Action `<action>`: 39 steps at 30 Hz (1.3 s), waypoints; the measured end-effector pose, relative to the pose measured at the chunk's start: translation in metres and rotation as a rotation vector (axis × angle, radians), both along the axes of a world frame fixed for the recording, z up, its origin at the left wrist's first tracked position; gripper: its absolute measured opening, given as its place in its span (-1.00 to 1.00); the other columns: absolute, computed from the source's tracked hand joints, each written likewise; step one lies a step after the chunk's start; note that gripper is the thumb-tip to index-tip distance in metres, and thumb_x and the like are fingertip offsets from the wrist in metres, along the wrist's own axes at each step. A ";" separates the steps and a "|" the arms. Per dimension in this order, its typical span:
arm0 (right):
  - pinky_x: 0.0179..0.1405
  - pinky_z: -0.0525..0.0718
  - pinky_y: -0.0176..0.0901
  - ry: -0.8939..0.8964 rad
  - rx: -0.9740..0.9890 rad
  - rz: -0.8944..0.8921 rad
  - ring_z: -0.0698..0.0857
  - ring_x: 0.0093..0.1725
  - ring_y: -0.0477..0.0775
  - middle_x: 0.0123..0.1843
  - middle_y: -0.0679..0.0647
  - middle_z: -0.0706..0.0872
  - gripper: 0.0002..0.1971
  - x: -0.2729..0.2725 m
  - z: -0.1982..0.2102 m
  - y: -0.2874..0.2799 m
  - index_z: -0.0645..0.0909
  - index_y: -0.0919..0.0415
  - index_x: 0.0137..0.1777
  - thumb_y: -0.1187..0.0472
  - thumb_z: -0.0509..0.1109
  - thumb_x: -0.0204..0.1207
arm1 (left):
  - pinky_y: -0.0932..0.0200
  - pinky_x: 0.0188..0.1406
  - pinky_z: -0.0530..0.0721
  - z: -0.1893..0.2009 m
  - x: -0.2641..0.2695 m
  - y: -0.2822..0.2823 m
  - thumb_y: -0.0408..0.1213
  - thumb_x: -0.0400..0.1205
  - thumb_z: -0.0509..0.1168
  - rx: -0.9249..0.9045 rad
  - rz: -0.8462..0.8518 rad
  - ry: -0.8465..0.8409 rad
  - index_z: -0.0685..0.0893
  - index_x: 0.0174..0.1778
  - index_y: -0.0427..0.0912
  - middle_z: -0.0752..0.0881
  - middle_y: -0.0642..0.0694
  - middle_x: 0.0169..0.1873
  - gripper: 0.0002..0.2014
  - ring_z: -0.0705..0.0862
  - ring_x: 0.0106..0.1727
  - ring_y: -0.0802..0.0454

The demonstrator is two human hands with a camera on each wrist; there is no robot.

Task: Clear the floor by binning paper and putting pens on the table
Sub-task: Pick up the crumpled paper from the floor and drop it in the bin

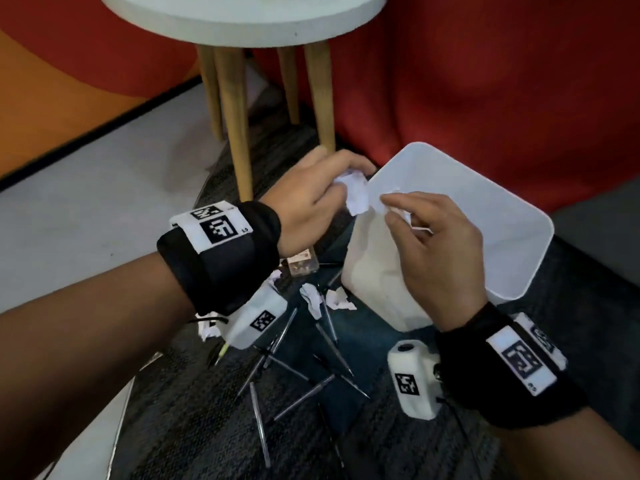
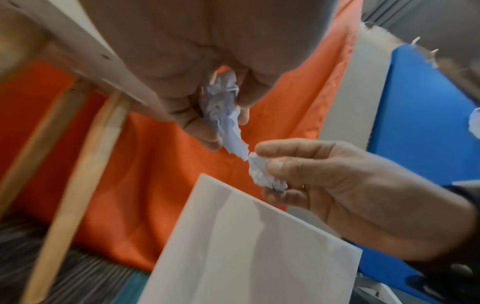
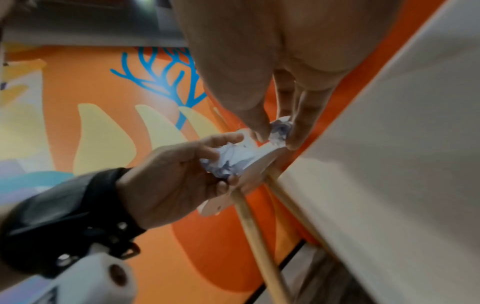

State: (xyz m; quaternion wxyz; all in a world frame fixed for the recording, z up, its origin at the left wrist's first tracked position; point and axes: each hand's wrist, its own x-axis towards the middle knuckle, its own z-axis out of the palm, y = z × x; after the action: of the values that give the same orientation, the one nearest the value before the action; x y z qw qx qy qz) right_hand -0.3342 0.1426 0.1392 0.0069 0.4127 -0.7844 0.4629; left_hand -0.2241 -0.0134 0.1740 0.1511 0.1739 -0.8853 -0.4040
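L hand (image 1: pixel 311 199) has fingers curled round a crumpled paper wad (image 1: pixel 353 194); wad sticks out past the fingertips, just beside the near rim of the white bin (image 1: pixel 512 216), not yet over the opening. R hand (image 1: pixel 436 251) pinches a smaller paper scrap (image 2: pixel 262 172) btwn thumb and forefinger, other fingers loosely bent; scrap sits over the bin mouth. In the L wrist view the two papers touch or nearly touch at the tips, can't tell which. Below both wrists: more paper bits (image 1: pixel 325 299) and a scatter of pens (image 1: pixel 304 368) on the dark carpet; round white table (image 1: pixel 242 15) stands beyond the L fingers, well above. Risks, my read: L wad let go now prob. drops outside the rim, since it hangs short of the opening. Bin looks tilted toward the person and light; a knock from either hand could tip it. R scrap is small, light, could drift or cling to the fingers. Pens all still to lift.
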 end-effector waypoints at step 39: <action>-0.03 0.67 0.04 -0.044 0.204 -0.290 0.69 -0.17 0.05 -0.05 -0.07 0.75 -0.76 -0.049 -0.016 0.017 0.64 -0.06 0.15 0.06 0.50 0.49 | 0.15 -0.25 0.48 -0.018 -0.067 0.022 -0.35 0.47 0.34 -0.277 -0.052 -0.025 0.55 -0.06 -0.02 0.45 0.09 -0.25 -0.80 0.51 -0.30 0.13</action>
State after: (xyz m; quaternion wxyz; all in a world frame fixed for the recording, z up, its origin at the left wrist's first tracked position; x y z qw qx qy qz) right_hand -0.3831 0.1599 0.1236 0.0144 0.2837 -0.8784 0.3843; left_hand -0.2912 0.0089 0.1565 0.1524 0.1334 -0.9386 -0.2794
